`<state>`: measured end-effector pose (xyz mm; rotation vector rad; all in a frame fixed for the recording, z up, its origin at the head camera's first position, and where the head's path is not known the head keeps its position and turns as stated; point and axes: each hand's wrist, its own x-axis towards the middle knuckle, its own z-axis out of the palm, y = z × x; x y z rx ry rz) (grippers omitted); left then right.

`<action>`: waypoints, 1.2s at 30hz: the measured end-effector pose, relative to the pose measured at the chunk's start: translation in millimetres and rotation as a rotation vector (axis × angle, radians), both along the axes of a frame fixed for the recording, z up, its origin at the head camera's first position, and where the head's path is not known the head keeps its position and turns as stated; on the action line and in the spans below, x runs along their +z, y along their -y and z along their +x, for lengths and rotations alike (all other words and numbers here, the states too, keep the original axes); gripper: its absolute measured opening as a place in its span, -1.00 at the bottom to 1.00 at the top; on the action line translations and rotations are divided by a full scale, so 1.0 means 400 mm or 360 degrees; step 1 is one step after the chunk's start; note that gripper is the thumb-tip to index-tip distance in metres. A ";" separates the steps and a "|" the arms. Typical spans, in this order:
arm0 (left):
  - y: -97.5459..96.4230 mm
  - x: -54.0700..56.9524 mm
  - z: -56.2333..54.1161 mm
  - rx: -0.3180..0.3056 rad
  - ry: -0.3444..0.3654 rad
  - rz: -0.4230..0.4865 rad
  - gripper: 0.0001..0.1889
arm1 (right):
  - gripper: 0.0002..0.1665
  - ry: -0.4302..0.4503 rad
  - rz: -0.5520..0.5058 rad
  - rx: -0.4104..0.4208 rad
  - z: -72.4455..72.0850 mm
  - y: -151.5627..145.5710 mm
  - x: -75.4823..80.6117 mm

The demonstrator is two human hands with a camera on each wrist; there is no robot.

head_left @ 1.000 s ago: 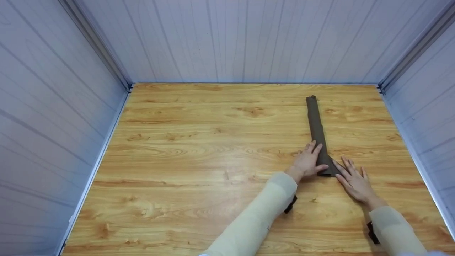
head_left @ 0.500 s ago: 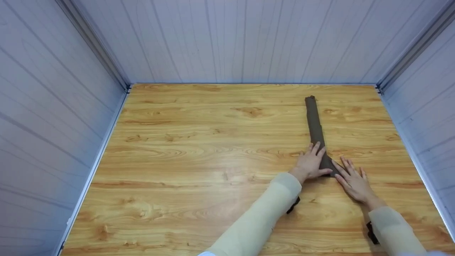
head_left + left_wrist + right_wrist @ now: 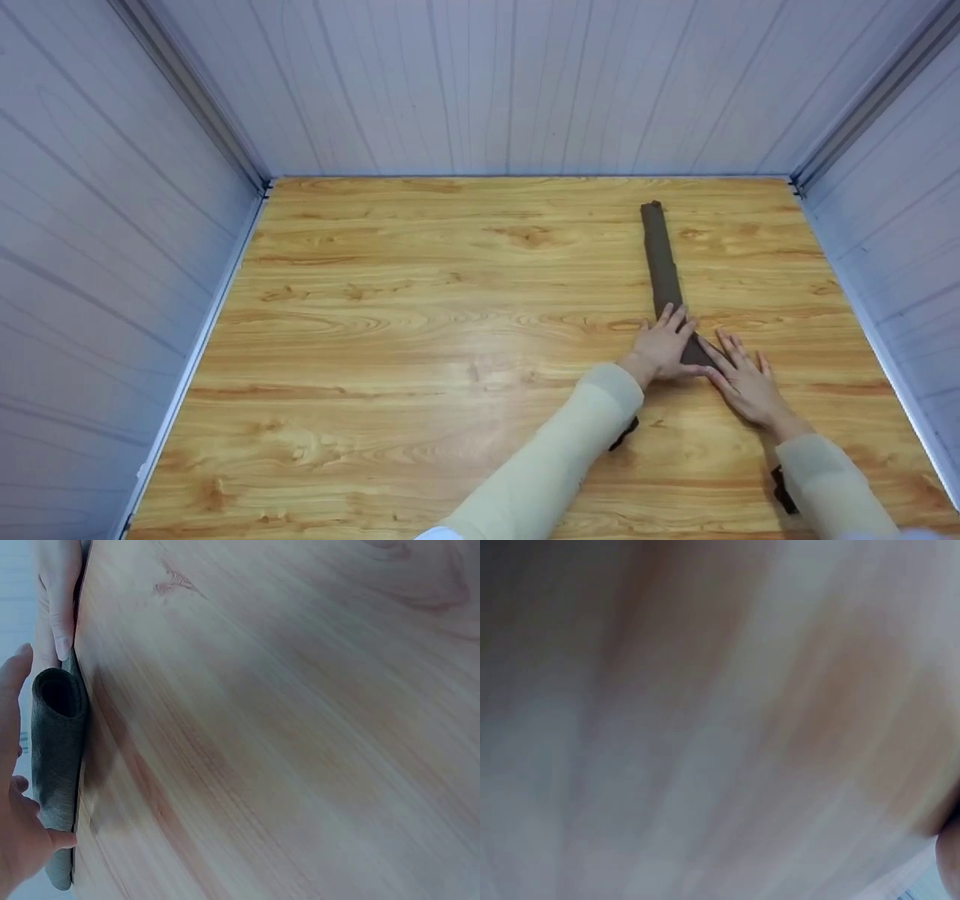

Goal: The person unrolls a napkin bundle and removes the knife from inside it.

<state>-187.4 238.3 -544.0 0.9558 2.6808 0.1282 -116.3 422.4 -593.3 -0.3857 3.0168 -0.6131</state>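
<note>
A dark grey-brown cloth, rolled into a long narrow tube, lies on the table at the right, running away from the person. My left hand rests over its near part, fingers spread and thumb toward the right hand. In the left wrist view the roll shows a hollow coiled end. My right hand lies flat with extended fingers on the small loose flap at the near right corner, mostly covering it. Only a bit of a finger enters the right wrist view, at its edge.
The wood-grain table is bordered by pale panels: a back wall, a left wall and a right wall. The far end of the roll lies near the back wall.
My left hand has slid right and slightly toward the person, turning the roll's near end closer to the right hand. Less of the loose flap shows. The right hand stays nearly still.
</note>
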 end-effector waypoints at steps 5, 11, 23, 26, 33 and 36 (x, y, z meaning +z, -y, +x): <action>-0.006 -0.002 0.002 -0.0033 0.0004 -0.0022 -0.11 | -0.40 0.0032 -0.0004 -0.0012 0.001 0.001 0.001; -0.010 -0.008 0.004 -0.0068 0.0020 -0.0035 -0.11 | -0.40 0.0041 -0.0001 -0.0021 0.001 0.003 -0.001; 0.000 -0.017 0.005 -0.0077 -0.0002 -0.0015 -0.14 | -0.40 -0.0007 0.0016 -0.0018 0.001 0.005 -0.002; 0.003 -0.018 0.004 -0.0087 -0.0015 -0.0006 -0.15 | -0.40 0.0001 0.0004 -0.0023 0.002 0.005 0.000; 0.014 -0.019 0.002 -0.0092 -0.0056 0.0019 -0.20 | -0.41 -0.0001 0.0007 -0.0016 0.001 0.005 0.003; 0.018 -0.020 0.001 -0.0092 -0.0068 0.0039 -0.22 | -0.41 0.0001 0.0011 -0.0016 0.002 0.005 0.004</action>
